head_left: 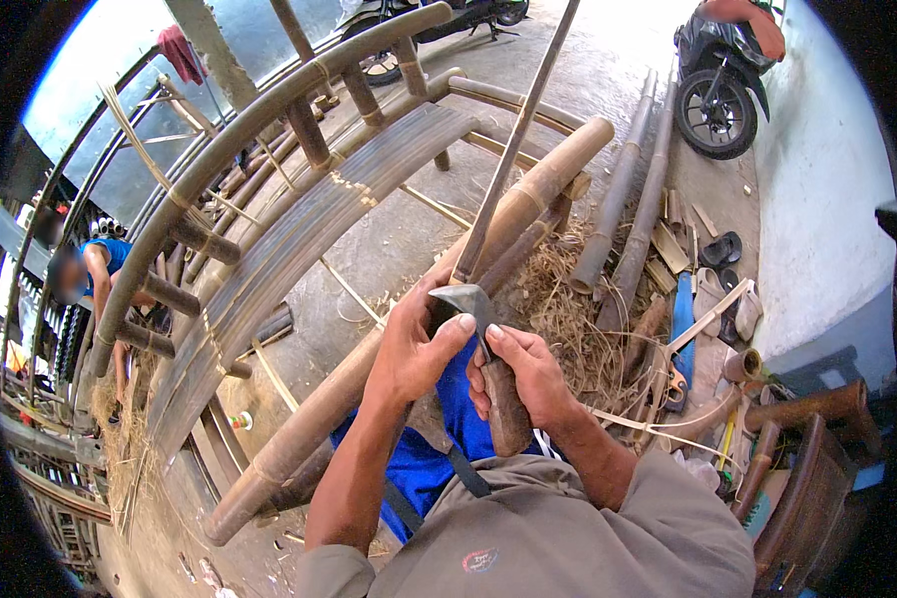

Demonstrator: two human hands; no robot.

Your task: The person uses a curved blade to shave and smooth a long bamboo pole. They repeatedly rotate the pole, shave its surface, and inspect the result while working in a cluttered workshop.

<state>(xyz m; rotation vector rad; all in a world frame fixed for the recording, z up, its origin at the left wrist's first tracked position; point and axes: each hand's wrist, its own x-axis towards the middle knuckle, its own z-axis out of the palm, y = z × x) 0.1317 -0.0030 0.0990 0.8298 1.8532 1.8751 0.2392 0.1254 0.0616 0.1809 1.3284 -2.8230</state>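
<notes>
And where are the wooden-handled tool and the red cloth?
Wooden-handled tool [509,407]: head view, on its handle.
Red cloth [177,52]: head view, on its hanging middle.

A dark motorbike [716,112] stands at the upper right beside a pale wall [832,169], and a second motorbike [460,20] shows partly at the top edge. A dark sandal [720,249] lies near the wall, above a long blue tool [683,309]. At left, a person in a blue top [110,255] bends down; a red cloth [177,50] hangs farther back.
</notes>
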